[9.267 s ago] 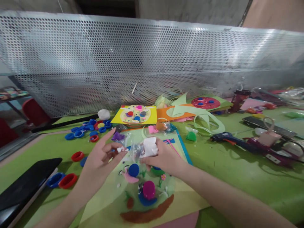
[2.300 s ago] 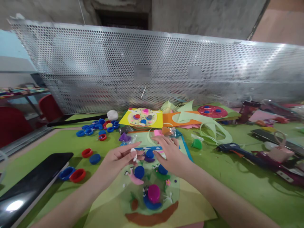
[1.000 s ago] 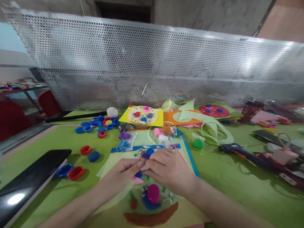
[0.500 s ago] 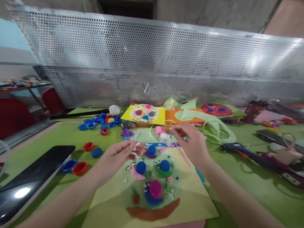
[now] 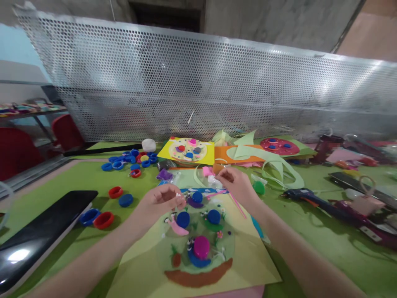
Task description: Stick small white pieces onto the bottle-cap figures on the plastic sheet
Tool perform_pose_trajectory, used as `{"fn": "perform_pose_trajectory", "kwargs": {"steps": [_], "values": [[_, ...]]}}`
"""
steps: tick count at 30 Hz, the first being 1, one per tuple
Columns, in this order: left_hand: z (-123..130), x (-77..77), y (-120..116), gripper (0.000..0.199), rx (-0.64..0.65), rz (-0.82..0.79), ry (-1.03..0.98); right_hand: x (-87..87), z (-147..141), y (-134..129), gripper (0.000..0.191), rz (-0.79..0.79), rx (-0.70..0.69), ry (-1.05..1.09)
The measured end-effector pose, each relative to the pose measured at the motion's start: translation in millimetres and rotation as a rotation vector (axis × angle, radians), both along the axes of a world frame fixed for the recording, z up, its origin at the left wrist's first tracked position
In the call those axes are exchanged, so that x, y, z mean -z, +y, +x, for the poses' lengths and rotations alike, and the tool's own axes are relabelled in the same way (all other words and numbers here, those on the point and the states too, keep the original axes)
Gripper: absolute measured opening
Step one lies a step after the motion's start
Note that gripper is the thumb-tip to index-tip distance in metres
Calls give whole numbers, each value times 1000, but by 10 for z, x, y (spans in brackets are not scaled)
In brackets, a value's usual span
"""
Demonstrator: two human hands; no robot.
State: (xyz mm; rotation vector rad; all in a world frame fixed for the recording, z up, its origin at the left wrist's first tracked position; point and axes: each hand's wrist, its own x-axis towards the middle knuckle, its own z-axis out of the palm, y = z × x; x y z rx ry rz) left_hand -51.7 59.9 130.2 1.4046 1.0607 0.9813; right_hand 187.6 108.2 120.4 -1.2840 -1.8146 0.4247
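My left hand [image 5: 164,200] is closed in a pinch on a small piece of white modelling clay [image 5: 179,195], over the upper left of a pale yellow sheet [image 5: 136,260]. That sheet carries clay snails with bottle-cap shells, among them a pink snail [image 5: 177,227], a blue snail with a magenta cap [image 5: 201,247], and a brown clay strip [image 5: 198,278] below. My right hand [image 5: 235,182] is closed, its fingertips pinched beside a lump of white clay [image 5: 213,181] in clear wrap; whatever they hold is too small to make out. Pink straws [image 5: 238,206] lie beneath this hand.
Several bottle caps [image 5: 125,200] and a dark phone [image 5: 46,231] lie at left. Finished snail pictures [image 5: 189,150] stand at the back before a perforated metal panel [image 5: 192,82]. A glue gun [image 5: 310,198] lies on the right, near a green clay lump [image 5: 259,187].
My right hand has moved slightly down and left, toward the white clay lump, uncovering the green lump. My left fingers have curled more over the small white piece.
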Motion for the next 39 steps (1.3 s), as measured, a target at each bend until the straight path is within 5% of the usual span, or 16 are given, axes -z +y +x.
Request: {"fn": "perform_pose_trajectory", "kwargs": {"steps": [6,13,17,24,28,32,34,39], "values": [[12,15,22,36,-50,-20,57,94,95,113,5,-38,-35,-87],[34,-17,0,36,-49,-24,126,106,81,107,10,-18,-214,-256],[41,-6,7,34,-19,2,177,172,92,137,13,-77,-194,-247],[16,44,-9,29,-2,140,265,45,-16,23,5,-142,-183,23],[0,11,-142,30,-11,385,496,-77,-197,-193,11,-247,-337,224],[11,-31,-224,42,170,507,592,-138,-357,-446,18,-379,-559,527],[23,-38,-227,31,224,516,628,-140,-396,-529,16,-416,-629,618],[47,-38,-205,27,225,514,619,-129,-367,-540,4,-39,-605,343]]}}
